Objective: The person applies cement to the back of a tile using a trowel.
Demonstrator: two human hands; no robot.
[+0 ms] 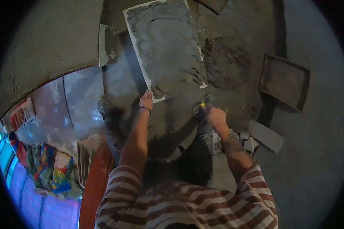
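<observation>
A long rectangular tile (137, 51) lies tilted ahead of me, its upper face spread with wet grey mortar (166, 42) and its pale edges showing. My left hand (146, 101) is closed on the tile's near left corner, the thumb at its edge. To the right, off the tile's near end, my right hand (217, 117) is wrapped round a trowel (203, 104) with a yellow part showing at the fist. The trowel's blade is dim and mostly hidden. Against the tile's right side sits a rough heap of dark mortar (227, 63).
A square shallow tray (281, 100) rests at the right. Below it are a pale slab (266, 135) and broken chunks (250, 144). At lower left are colourful bags (61, 171), a stack of thin panels (85, 162) and a reddish board (95, 187). My shoes and legs flank the work.
</observation>
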